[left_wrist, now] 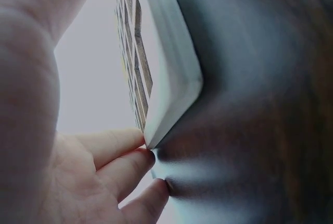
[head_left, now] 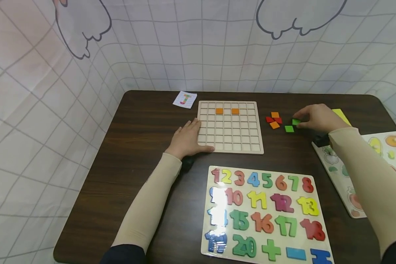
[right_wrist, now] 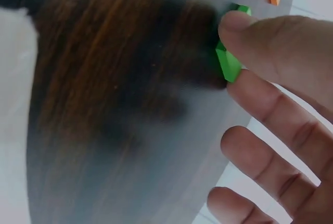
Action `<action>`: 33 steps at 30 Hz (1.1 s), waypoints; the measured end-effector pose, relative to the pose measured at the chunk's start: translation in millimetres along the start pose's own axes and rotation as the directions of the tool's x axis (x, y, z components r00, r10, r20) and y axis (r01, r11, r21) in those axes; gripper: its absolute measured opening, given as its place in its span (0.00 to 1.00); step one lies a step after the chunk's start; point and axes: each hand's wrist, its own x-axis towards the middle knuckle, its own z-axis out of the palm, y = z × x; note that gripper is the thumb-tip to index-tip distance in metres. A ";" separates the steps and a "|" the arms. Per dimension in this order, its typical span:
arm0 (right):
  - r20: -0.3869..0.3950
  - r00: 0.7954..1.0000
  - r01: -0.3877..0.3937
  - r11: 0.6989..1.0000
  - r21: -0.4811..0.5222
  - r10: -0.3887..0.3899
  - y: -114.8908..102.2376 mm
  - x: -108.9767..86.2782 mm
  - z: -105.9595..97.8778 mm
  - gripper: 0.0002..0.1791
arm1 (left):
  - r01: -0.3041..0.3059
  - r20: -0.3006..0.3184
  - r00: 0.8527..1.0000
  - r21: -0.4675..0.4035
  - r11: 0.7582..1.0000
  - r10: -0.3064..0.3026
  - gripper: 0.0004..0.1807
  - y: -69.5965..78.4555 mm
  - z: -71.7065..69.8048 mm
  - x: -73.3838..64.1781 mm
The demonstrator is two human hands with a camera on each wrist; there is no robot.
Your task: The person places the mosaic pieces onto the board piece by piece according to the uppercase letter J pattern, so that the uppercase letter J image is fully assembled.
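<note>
Pickup step imo, needs a lift: right hand pinching green tile right of board, spread left hand touching board.

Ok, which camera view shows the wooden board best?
The head view: nearly the whole board shows from above, with the left hand at its edge. The left wrist view catches part of it, side-on; the right wrist view doesn't clearly show it.

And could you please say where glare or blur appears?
Head view: white glare covers part of the number board; left wrist view: the tabletop is blurred, the background beyond the grid board overexposed; right wrist view: soft, dark patches smudge the tabletop near the green tile.
</note>
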 end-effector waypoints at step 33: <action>-0.091 0.984 0.158 0.984 0.084 -0.150 -107.6 71.1 12.3 0.19 | 0.005 -0.006 1.000 0.008 1.000 -0.005 0.67 -0.6 -0.8 -1.5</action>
